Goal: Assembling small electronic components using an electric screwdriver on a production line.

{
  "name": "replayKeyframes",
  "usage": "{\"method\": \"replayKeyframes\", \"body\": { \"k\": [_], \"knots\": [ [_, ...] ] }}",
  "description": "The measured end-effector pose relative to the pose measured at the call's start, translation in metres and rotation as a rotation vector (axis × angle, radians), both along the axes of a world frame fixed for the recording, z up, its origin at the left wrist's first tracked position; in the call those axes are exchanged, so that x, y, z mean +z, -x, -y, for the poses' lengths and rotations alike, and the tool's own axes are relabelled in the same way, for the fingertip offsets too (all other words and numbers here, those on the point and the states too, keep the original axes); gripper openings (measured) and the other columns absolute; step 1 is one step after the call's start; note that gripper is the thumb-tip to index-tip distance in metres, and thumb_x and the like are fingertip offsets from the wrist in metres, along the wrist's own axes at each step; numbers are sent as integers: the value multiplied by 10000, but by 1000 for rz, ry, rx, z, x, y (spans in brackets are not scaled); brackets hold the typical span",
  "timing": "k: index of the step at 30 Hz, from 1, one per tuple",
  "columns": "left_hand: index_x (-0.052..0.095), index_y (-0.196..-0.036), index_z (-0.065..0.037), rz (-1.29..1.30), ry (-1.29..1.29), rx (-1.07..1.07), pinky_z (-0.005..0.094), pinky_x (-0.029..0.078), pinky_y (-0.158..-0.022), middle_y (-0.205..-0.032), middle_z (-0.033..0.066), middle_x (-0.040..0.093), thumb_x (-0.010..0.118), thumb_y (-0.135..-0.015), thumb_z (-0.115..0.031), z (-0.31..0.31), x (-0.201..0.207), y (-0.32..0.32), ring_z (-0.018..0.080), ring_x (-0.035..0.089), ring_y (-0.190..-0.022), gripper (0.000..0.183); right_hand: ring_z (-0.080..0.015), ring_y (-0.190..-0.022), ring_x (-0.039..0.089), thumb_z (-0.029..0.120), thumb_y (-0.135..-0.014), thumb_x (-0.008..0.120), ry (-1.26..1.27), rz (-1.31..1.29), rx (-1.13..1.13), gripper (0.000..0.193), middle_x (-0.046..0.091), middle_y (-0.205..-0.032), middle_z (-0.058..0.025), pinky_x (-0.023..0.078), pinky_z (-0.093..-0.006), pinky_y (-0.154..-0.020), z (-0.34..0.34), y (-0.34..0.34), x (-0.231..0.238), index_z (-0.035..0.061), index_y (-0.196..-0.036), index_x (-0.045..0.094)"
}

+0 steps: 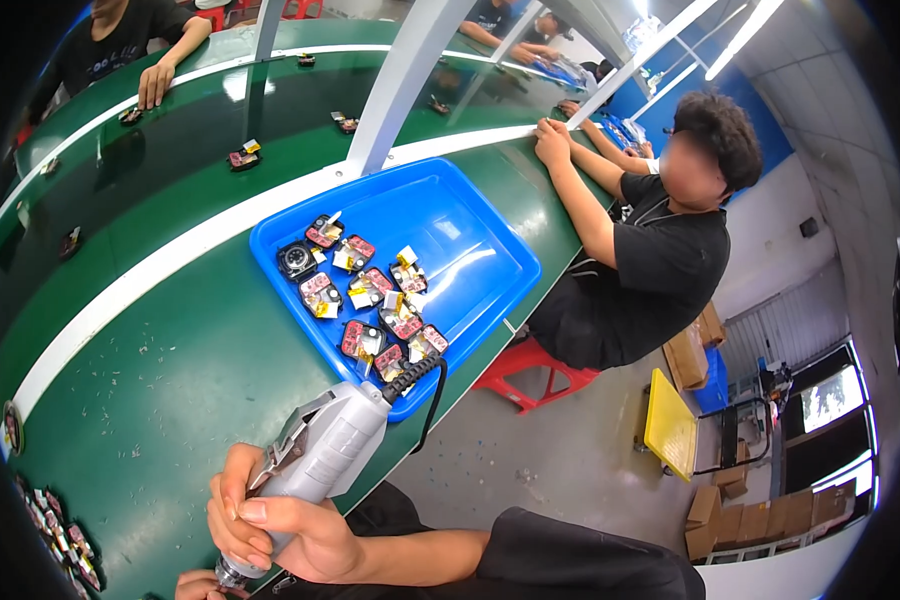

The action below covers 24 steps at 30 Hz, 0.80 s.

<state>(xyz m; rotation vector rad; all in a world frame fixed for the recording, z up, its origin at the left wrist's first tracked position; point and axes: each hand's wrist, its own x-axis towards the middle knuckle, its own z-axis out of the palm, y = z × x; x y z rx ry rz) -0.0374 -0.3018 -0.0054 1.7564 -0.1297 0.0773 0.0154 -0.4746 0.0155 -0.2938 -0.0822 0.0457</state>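
A grey electric screwdriver [315, 455] with a coiled black cord is wrapped in the fingers of my right hand [285, 530]. Its metal nose points down to the lower left. Beside that nose, at the bottom edge, fingers of my left hand [200, 586] show, bent; what they hold is cut off from view. Beyond the screwdriver, a blue tray [460, 235] carries several small dark device housings with red circuit boards [320, 295] and yellow-and-white tabs. One black round-faced housing [296, 260] lies among them, at the tray's left side.
More housings [65, 540] are heaped at lower left on the green bench [140, 400]. Past a white rail [190, 240], housings [243, 155] ride a dark green belt. A white post [400, 90] rises behind the tray. A co-worker [660, 240] sits at right by a red stool [535, 375].
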Motion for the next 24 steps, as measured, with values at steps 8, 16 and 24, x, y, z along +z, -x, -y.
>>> {"method": "replayKeyframes", "body": {
  "k": [8, 16, 24],
  "knots": [
    [570, -871, 64, -78, 157, -69, 269, 477, -636, -870, 152, 614, 571, -915, -39, -2, -3, -2, 183, 567, -691, 113, -108, -497, 409, 143, -891, 502, 7, 8, 24, 98, 401, -601, -15, 335, -255, -510, 6, -1, -3, 62, -887, 446],
    [603, -888, 79, 127, -315, -136, 284, 496, -632, -867, 172, 639, 579, -890, 13, 8, 14, -9, 219, 596, -701, 71, -103, -488, 396, 143, -893, 506, 46, 6, 28, 104, 405, -597, -17, 330, -251, -478, 12, -1, -5, 53, -895, 453],
    [662, -1030, 6, -68, -190, -310, 311, 509, -787, -996, 122, 681, 638, -888, -152, -31, -24, -8, 362, 644, -858, 214, -109, -476, 387, 153, -888, 512, 42, -16, 17, 114, 409, -582, -18, 335, -252, -471, 16, -1, -6, 50, -896, 463]
  ]
}}
